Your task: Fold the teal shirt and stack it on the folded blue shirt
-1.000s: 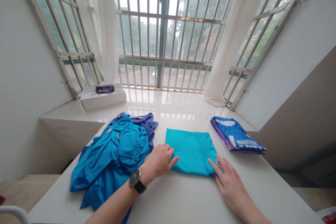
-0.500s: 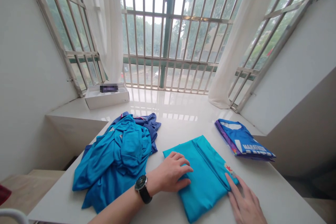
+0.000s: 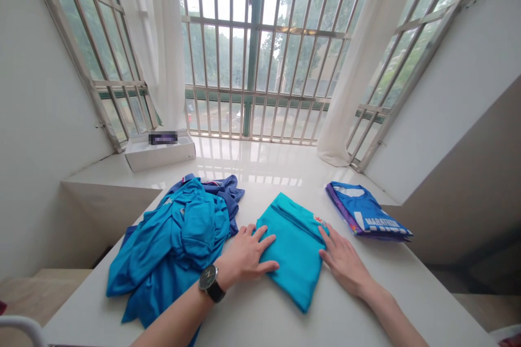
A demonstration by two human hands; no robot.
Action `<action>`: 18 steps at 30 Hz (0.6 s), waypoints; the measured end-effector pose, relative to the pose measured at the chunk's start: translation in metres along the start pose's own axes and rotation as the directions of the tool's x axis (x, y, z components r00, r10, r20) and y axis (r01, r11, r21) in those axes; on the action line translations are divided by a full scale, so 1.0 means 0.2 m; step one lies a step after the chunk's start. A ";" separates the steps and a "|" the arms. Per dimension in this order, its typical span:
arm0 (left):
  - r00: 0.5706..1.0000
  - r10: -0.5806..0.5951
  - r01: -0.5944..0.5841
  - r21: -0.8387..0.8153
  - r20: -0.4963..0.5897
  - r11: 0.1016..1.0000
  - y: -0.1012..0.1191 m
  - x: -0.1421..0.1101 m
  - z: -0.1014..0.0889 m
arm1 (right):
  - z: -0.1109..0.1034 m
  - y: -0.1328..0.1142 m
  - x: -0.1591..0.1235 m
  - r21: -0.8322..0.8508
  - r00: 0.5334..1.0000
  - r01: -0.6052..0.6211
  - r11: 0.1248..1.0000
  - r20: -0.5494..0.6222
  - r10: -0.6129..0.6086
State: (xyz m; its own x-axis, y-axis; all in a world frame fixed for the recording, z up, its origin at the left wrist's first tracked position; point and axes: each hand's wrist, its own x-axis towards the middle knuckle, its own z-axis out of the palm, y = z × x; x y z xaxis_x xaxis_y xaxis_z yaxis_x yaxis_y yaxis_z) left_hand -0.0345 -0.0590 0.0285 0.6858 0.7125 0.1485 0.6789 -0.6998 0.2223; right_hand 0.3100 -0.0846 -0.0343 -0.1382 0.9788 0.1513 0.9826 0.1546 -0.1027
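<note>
While the folded teal shirt (image 3: 293,246) is lying at middle of the white table (image 3: 260,320), the left hand (image 3: 246,252) presses open and flat on its left side and the right hand (image 3: 342,260) touches its right edge with spread fingers, with crumpled blue shirts (image 3: 171,244) at nine o'clock and a folded blue jersey (image 3: 366,211) at two o'clock.

"What's on the left arm?"

"A wristwatch (image 3: 209,283): round dark dial, thin pale hands, black strap."

"And the rest of that arm?"

"The left forearm (image 3: 175,317) is bare, and so is the left hand (image 3: 246,252)."

"The other side?"

"The right forearm (image 3: 391,309) and right hand (image 3: 344,263) are bare too, with long, slim fingers."
</note>
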 end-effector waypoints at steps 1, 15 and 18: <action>1.000 -0.003 0.003 0.006 -0.004 1.000 0.00 0.00 -0.01 | -0.01 0.01 0.07 0.012 0.999 0.021 1.000 0.024 -0.022; 0.952 0.303 -0.305 -0.097 -0.030 0.948 0.01 0.05 -0.03 | -0.08 0.01 0.38 0.445 0.995 0.041 0.895 -0.100 0.004; 0.934 0.356 -0.357 -0.058 -0.028 0.932 0.00 0.07 -0.02 | -0.06 0.02 0.36 0.487 0.986 0.053 0.872 -0.165 0.032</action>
State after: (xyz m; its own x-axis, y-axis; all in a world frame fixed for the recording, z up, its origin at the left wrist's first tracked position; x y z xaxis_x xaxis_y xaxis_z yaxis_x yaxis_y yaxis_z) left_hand -0.0259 -0.0501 0.0342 0.8747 0.4180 0.2452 0.3730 -0.9037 0.2100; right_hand 0.3050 -0.0153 -0.0116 -0.0841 0.9475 0.3083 0.7889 0.2524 -0.5603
